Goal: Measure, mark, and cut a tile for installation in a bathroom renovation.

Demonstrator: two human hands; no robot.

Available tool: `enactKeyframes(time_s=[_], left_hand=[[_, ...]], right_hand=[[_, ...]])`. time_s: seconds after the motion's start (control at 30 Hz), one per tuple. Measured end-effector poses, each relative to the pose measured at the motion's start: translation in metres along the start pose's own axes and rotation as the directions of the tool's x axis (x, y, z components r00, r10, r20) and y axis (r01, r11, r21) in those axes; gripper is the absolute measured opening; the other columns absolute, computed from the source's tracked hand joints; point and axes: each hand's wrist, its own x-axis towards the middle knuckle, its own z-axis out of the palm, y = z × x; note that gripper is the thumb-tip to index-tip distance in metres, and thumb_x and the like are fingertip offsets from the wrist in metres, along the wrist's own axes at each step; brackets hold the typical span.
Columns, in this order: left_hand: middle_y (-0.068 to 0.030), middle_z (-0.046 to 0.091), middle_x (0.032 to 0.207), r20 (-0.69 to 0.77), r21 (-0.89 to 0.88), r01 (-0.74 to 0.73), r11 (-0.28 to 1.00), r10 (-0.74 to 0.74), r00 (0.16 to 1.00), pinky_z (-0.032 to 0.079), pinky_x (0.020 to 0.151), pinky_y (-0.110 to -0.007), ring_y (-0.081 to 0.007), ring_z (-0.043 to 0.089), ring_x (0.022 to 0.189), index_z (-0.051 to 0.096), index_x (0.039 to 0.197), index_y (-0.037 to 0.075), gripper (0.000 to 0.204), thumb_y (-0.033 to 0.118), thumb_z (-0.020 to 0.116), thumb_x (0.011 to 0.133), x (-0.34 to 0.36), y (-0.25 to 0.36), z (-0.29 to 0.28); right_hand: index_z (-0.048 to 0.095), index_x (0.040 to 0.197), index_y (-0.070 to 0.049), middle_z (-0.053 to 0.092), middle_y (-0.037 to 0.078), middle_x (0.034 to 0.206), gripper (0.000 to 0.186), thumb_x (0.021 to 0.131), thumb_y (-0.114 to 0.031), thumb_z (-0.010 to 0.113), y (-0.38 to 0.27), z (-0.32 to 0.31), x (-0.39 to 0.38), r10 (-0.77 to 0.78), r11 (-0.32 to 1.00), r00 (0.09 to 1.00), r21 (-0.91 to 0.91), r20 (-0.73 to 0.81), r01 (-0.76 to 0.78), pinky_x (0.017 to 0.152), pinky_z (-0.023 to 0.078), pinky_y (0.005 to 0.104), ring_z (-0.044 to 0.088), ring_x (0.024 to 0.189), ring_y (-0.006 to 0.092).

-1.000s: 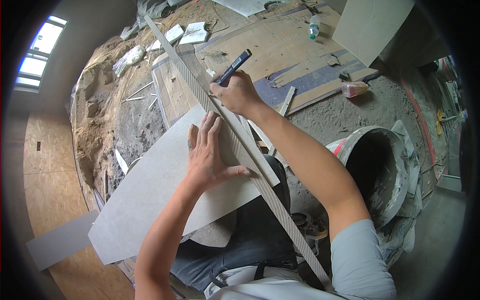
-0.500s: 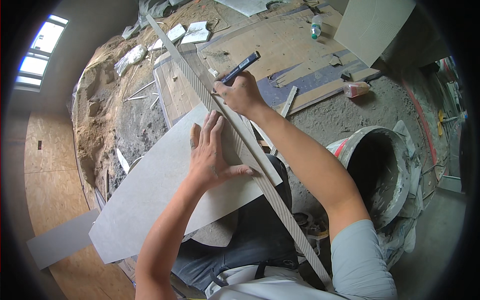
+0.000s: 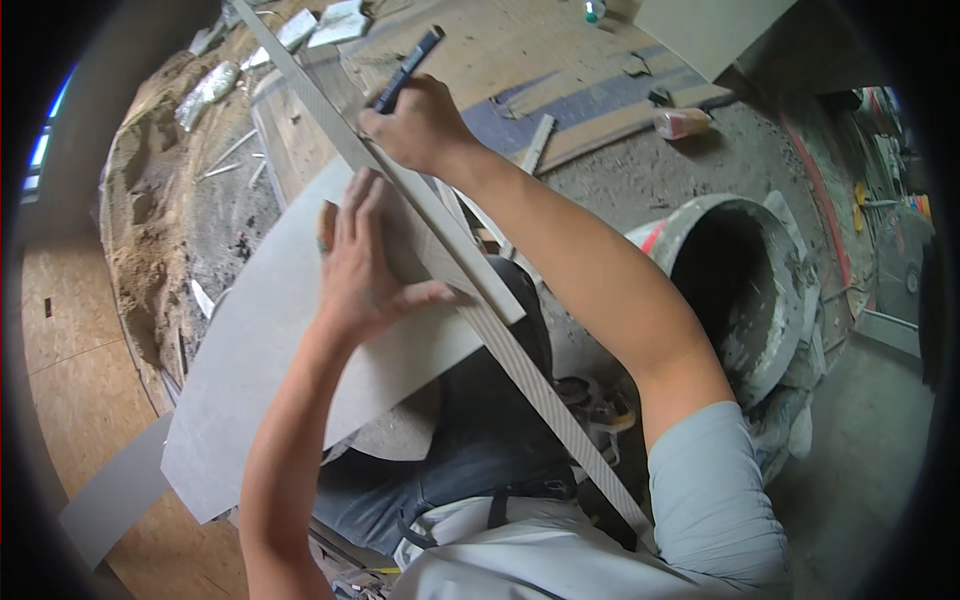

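My left hand (image 3: 360,270) lies with fingers stretched out and thumb apart on a large light grey tile (image 3: 265,345). Its fingertips and thumb reach a long, narrow ribbed strip (image 3: 530,375) that crosses the tile diagonally. My right hand (image 3: 425,125) is closed around a dark marker pen (image 3: 408,70), just beyond my left fingertips. The pen's lower end is down by the strip's far edge, and its tip is hidden or blurred. A narrow part of the tile (image 3: 480,270) shows on the strip's right side. Below the tile are my dark-trousered legs.
A mortar-crusted bucket (image 3: 690,215) lies tipped on the right, beside my right arm. Cardboard sheets (image 3: 520,55) cover the ground ahead. A pinkish container (image 3: 682,123) and a boxy panel (image 3: 700,30) stand farther right. Sand and rubble (image 3: 150,210) and a wooden board (image 3: 75,310) are left.
The whole view has shifted, so things appear farther left and higher. My left hand keeps its place on the tile, and my right hand still grips the marker pen by the strip.
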Motion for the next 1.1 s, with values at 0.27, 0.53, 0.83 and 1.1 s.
enactKeyframes(time_s=[0.27, 0.53, 0.83, 1.1], left_hand=[[-0.0259, 0.033, 0.164, 0.004, 0.017, 0.011, 1.0, -0.011, 1.0, 0.011, 0.128, -0.058, -0.0386, 0.028, 0.157, 0.029, 0.159, -0.004, 0.148, 0.088, 0.078, 0.054, 0.001, 0.0, 0.01], [-0.0263, 0.033, 0.164, 0.016, 0.032, 0.022, 0.999, -0.022, 1.0, 0.011, 0.128, -0.058, -0.0388, 0.028, 0.157, 0.028, 0.16, -0.004, 0.149, 0.088, 0.078, 0.053, 0.0, 0.001, 0.011], [-0.0262, 0.033, 0.164, -0.004, 0.022, 0.014, 1.0, -0.014, 1.0, 0.01, 0.128, -0.059, -0.0381, 0.026, 0.157, 0.03, 0.158, -0.003, 0.146, 0.086, 0.079, 0.054, -0.003, -0.001, 0.01], [-0.0263, 0.033, 0.164, 0.001, 0.014, 0.019, 1.0, -0.019, 1.0, 0.009, 0.128, -0.058, -0.038, 0.026, 0.158, 0.03, 0.158, -0.005, 0.147, 0.085, 0.081, 0.054, -0.002, 0.001, 0.005]], right_hand=[[0.076, 0.085, -0.002, 0.074, 0.017, 0.078, 0.02, 0.081, -0.021, 0.07, 0.002, -0.008, -0.006, -0.054, 0.999, 0.998, 0.005, -0.009, 0.054, 0.078, 0.058, 0.04, 0.074, 0.075, 0.0337], [0.073, 0.084, 0.0, 0.069, 0.013, 0.07, 0.018, 0.086, -0.018, 0.07, -0.014, -0.06, -0.07, -0.104, 0.994, 0.992, 0.052, 0.071, 0.1, 0.068, 0.055, 0.0389, 0.069, 0.066, 0.0296], [0.069, 0.097, 0.001, 0.069, 0.011, 0.09, 0.01, 0.096, -0.009, 0.069, -0.062, -0.15, -0.181, 0.126, 0.988, 0.908, 0.028, 0.399, -0.15, 0.076, 0.054, 0.0354, 0.069, 0.084, 0.0218], [0.072, 0.113, 0.003, 0.072, 0.013, 0.082, 0.022, 0.102, -0.016, 0.065, -0.115, -0.242, -0.254, 0.527, 0.849, 0.774, -0.191, 0.351, -0.492, 0.07, 0.058, 0.0315, 0.073, 0.075, 0.0177]])
